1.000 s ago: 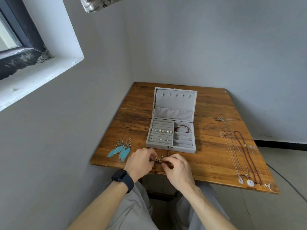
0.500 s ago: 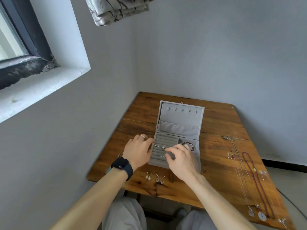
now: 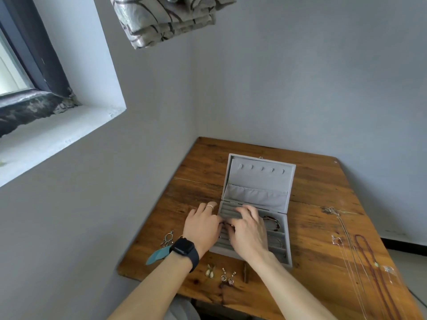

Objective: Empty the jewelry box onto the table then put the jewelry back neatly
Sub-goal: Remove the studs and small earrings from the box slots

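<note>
1. Head camera: grey jewelry box (image 3: 258, 181) stands open near the middle of the wooden table (image 3: 323, 181), its lid tilted back toward the wall.
2. Left hand (image 3: 202, 227) lies at the box's left edge. Its fingers are loosely spread, and one of them, wearing a ring, rests at the box's rear left corner. Its thumb side is against the right hand.
3. Right hand (image 3: 249, 232) covers the ridged rows in the box's left part, fingers bent with the tips down on the rows.
4. A small dark item shows where the two hands meet; I cannot tell whether either hand pinches it.
5. A red bracelet (image 3: 272, 221) lies in the box's right compartment, just beside the right hand.
6. Teal feather earrings (image 3: 157, 255) lie left of the box, partly behind the watch (image 3: 184, 249).
7. Two small earring pairs (image 3: 219, 274) sit near the table's front edge.
8. Necklaces (image 3: 367, 262) are stretched out along the right side, well apart from the box.
</note>
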The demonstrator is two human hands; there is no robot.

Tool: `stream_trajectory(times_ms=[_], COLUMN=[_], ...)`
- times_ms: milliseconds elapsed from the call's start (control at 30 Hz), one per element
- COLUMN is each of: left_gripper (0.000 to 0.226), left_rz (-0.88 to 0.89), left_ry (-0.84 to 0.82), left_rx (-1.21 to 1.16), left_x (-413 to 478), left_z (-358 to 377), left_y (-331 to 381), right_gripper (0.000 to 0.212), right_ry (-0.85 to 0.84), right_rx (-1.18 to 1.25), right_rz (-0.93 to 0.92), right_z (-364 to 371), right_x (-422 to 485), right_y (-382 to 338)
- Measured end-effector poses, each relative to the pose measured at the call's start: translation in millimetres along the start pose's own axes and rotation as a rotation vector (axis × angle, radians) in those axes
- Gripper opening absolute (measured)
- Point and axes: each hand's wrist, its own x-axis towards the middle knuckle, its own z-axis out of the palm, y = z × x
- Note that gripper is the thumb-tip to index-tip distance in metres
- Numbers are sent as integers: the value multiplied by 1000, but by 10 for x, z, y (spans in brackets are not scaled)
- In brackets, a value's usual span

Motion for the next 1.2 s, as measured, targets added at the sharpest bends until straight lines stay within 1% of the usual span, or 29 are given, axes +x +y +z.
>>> stream_trajectory(times_ms=[67,233,367,533,567,667,767,933,1200], left_gripper=[30,26,19,13,12,7,8,14,15], left_rz=[-24,-63,-112,-151,-151,-131,-53,72,61], left_ry=[-8,-20,31,105,108,115,119,126,89], left_rx=[-33,-117,-308,-533,-568,-635,-617,-440,-273], left_x=[-5,-19,-93,-465,-562,-834,-1035,-1148,-1123], left_z=[15,46,-53,-85,-70,-22,29,125,232], left_y=[5,-15,-88,-133,-117,-1,179,446,546], right_gripper=[17,24,18,3,3,12,13,10,7], right_ry=[-4,-56,-39,47,63,74,57,92,69], right_rx=[12,38,201,451,496,591,562,468,428], right_rz=[4,15,74,186,192,239,283,288,332], right_z=[35,53,-137,-408,-436,-448,-362,-228,-148], right_x=[15,112,57,-576,-745,-1201,-1487,-1665,-1567], right_y=[0,-28,-15,27,40,78,128,179,204])
